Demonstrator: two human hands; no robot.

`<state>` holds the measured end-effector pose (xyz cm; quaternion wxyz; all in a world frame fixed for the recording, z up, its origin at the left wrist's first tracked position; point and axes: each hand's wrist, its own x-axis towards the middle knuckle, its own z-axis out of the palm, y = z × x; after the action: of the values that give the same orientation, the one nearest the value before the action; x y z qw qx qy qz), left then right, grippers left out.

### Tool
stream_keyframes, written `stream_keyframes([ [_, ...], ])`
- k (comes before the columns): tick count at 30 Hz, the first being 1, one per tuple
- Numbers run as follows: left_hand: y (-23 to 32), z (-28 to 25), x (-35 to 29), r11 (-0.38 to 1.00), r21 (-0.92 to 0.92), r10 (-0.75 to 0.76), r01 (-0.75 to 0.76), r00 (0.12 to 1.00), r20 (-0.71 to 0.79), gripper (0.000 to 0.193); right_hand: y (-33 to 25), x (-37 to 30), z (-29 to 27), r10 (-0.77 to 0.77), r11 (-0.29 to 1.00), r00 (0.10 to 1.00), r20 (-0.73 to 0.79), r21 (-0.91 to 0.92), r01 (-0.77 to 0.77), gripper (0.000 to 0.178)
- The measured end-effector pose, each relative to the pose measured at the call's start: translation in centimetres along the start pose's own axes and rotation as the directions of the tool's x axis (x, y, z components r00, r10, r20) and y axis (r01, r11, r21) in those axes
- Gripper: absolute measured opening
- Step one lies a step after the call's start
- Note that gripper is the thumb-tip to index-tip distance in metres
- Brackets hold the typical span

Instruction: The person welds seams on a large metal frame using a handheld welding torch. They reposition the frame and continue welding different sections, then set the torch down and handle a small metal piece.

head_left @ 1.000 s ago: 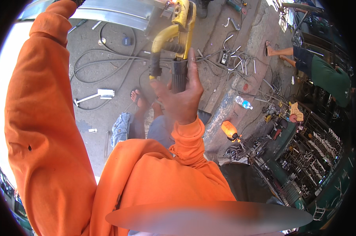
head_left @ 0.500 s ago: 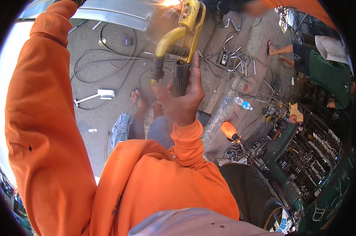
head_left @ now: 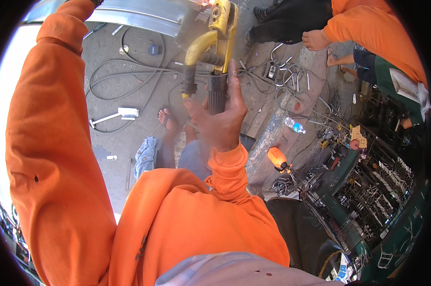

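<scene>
Bare concrete floor [head_left: 111, 93] runs under everything, strewn with looping cables [head_left: 151, 71], bent metal offcuts [head_left: 288, 78] and a clear bottle [head_left: 295, 125], with an orange bottle [head_left: 278, 158] farther right and racks of small metal parts [head_left: 384, 186] at the side. At upper right, a co-worker's hand [head_left: 315, 40] shows below an orange sleeve [head_left: 363, 31], well apart from the person's own. Near the top middle, the yellow holder [head_left: 221, 44] stands upright in the right hand [head_left: 221, 125], its head beside a small bright glow [head_left: 207, 3] at the corner of a metal panel [head_left: 139, 23]. The right fingers grasp the black ribbed grip [head_left: 217, 93], the index finger laid up along its right side and the thumb near the lower tip of the curved lever [head_left: 200, 46]; whether the thumb touches that tip I cannot tell. The left hand runs past the top edge, so its fingers' state cannot be told. I judge the holder stiff, sturdy and fairly heavy toward its head, with its spring [head_left: 211, 58] resisting a squeeze on the lever. The ribbed grip should resist slipping and looks the right place to hold; the head, likely hot, is best left alone.
</scene>
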<state>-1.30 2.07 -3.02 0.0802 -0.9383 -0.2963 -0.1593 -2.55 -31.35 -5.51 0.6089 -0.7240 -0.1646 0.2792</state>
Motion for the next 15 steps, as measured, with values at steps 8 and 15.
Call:
stream_keyframes([
  [8, 1.5, -2.1, -0.5, 0.962, -0.171, -0.182, 0.211, 0.968, 0.17, 0.033, 0.5, -0.3, 0.0, -0.065, 0.986, 0.997, -0.029, -0.157, 0.06, 0.105],
  [15, 0.4, -0.1, -1.9, 0.997, -0.05, -0.06, 0.057, 0.996, -0.061, 0.032, 1.7, -0.9, -0.3, -0.083, 0.979, 0.996, -0.023, -0.187, 0.078, 0.104],
])
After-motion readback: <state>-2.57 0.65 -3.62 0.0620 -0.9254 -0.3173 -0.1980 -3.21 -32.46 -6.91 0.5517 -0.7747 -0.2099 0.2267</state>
